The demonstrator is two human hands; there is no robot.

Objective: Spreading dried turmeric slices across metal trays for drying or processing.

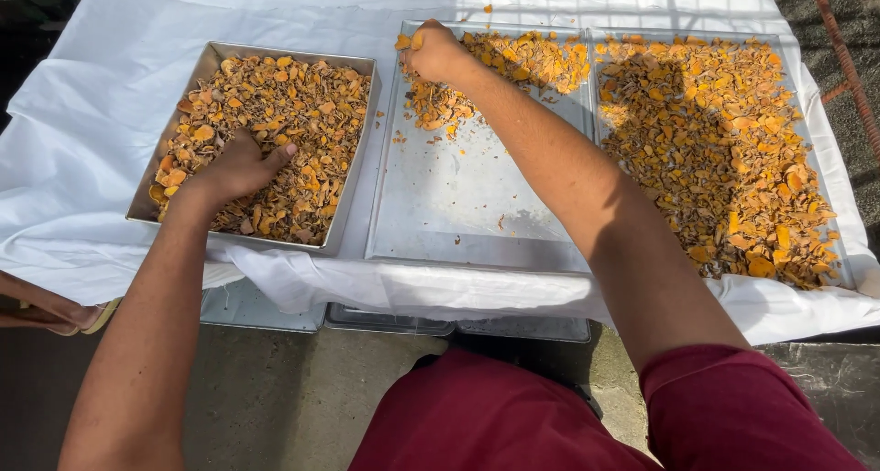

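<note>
Orange and brown dried slices fill what I see from the head camera, spread over three metal trays on a counter (110, 95) draped in white cloth. My left hand (240, 167) lies palm down in the deep tray (359, 141) on the left, fingers buried in the slices (293, 100), thumb pointing right; its grip is loosely curled on the heap, and I cannot tell whether it has closed on anything. My right hand (433, 53) is stretched far forward, arm running diagonally from lower right to upper left across the flat middle tray (467, 205). Its grip is bunched narrow around a few pieces at the far left corner of that tray, on the small pile (522, 63) there. Nearer me, the middle tray is mostly bare metal. Well to the right, the third tray (724, 150) is thickly covered, with neither hand near it.
</note>
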